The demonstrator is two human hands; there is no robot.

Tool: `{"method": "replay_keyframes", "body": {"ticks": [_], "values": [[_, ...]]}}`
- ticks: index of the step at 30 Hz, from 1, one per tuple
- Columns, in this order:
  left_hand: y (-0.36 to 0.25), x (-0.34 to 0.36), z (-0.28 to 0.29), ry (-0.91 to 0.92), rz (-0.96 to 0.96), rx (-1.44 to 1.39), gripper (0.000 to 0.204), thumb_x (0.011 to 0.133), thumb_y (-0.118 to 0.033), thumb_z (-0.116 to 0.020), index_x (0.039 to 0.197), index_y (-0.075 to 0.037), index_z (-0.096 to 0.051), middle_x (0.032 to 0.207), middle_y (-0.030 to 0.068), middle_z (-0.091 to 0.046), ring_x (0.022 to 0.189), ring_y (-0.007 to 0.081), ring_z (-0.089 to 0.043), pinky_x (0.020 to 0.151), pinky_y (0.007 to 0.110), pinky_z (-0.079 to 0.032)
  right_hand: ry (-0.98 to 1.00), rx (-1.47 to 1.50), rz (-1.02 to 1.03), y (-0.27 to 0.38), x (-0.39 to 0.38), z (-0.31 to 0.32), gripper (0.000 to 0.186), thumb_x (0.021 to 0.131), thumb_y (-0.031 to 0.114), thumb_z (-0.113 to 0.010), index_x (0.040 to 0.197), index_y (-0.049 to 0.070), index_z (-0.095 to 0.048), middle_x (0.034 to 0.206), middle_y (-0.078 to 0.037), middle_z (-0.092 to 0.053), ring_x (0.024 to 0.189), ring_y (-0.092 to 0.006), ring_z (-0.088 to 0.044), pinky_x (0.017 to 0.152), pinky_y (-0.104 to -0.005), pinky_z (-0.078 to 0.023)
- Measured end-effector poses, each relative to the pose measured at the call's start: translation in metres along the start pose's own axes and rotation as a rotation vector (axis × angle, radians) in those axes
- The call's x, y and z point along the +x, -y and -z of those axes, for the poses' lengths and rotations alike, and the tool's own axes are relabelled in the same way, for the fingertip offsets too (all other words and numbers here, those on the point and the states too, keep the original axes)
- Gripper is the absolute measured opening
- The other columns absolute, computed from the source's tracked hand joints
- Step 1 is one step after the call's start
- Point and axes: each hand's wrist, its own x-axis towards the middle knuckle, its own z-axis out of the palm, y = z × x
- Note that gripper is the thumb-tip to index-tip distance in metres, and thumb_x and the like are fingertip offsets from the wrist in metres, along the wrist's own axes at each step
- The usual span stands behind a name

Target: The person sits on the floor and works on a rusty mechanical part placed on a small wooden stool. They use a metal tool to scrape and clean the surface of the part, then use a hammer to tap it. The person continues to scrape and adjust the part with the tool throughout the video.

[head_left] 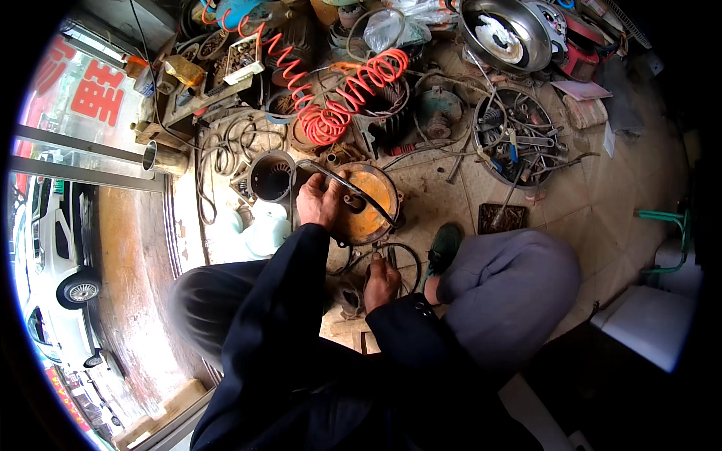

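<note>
On the floor below the red coiled hose (331, 98), the orange motor cover (368, 203) is steadied by the left hand (320, 201), fingers clamped on its dark gasket ring (353, 188), judged half seated, while a thin tool (391, 257) is gripped in the closed right hand (381, 284).

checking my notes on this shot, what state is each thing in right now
left hand: gripping a black rubber ring at the orange round cover
orange round cover: lying flat on the floor
black rubber ring: partly lifted across the cover
right hand: closed on a small tool
red coiled hose: lying stretched across the clutter
</note>
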Motion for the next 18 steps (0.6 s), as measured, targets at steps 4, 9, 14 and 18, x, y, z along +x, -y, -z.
{"method": "replay_keyframes", "body": {"ticks": [4,9,14,18], "values": [[-0.046,-0.017,0.004,0.027,0.034,0.193,0.043,0.082,-0.040,-0.075,0.092,0.002,-0.071,0.072,0.0116,-0.071,0.068,0.0154,-0.067,0.067,0.031,-0.052,-0.076,0.171,-0.062,0.015,-0.015,-0.022,0.042,0.100,0.029,-0.049,0.063,0.009,-0.043,0.056,0.003,-0.036,0.050,-0.0087,-0.032,0.048,-0.0297,-0.028],[-0.033,-0.013,0.002,-0.003,-0.003,0.199,0.044,0.082,-0.044,-0.073,0.090,-0.001,-0.072,0.070,0.0135,-0.070,0.067,0.0201,-0.070,0.066,0.034,-0.052,-0.015,0.545,-0.382,0.040,-0.025,-0.038,0.044,0.102,0.038,-0.040,0.066,0.013,-0.046,0.047,0.001,-0.038,0.036,-0.0124,-0.035,0.036,-0.0291,-0.027],[-0.014,-0.003,0.000,-0.005,-0.011,0.149,0.045,0.081,-0.044,-0.074,0.094,0.000,-0.071,0.074,0.0155,-0.070,0.070,0.0220,-0.070,0.067,0.034,-0.052,-0.066,0.453,-0.323,0.002,-0.012,-0.048,0.044,0.102,0.039,-0.040,0.065,0.015,-0.044,0.047,0.001,-0.038,0.033,-0.0126,-0.031,0.034,-0.0286,-0.025],[-0.011,-0.002,0.006,0.056,-0.024,0.088,0.046,0.081,-0.042,-0.074,0.097,0.001,-0.070,0.078,0.0161,-0.070,0.074,0.0177,-0.069,0.070,0.033,-0.051,-0.056,0.408,-0.132,0.017,-0.014,-0.046,0.045,0.100,0.037,-0.044,0.062,0.013,-0.045,0.049,0.000,-0.038,0.041,-0.0124,-0.033,0.042,-0.0305,-0.029]]}}
